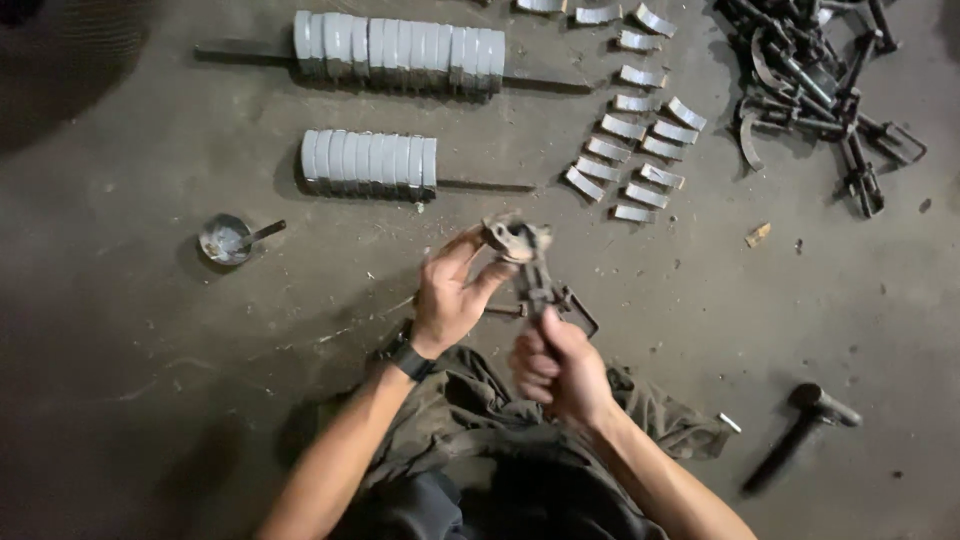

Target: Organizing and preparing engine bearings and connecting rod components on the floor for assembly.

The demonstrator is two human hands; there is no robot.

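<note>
Two bare hands work over our concrete floor (150,330): our left hand (450,295) pinches a curved shoe (515,238) atop a rusty clamp (537,290), our right hand (560,370) fisted around its stem. A loosened pinch could, we judge, drop the shoe.

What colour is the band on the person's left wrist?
Black: the wrist band by the left hand, seen in the head view.

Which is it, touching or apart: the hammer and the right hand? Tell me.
Apart. The head view shows the hammer lying on the floor, with bare floor between it and the right hand.
</note>
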